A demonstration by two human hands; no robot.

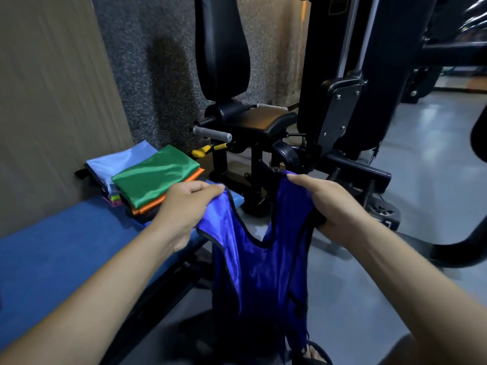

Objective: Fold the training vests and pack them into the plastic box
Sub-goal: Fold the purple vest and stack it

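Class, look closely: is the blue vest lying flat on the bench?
No: both hands, left and right, hold the blue vest hanging in the air beside the bench.

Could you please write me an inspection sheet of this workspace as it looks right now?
Surface: blue bench pad, bare in the foreground.
Job's things: blue vest hanging unfolded over the floor; folded vests stacked at the bench's far end, green on top; plastic box not seen.
Clutter: nothing seen.
Grippers: left hand and right hand each grip a shoulder strap of the vest.
Cables: nothing seen.
Surroundings: black gym machine ahead, grey floor, wall at left.
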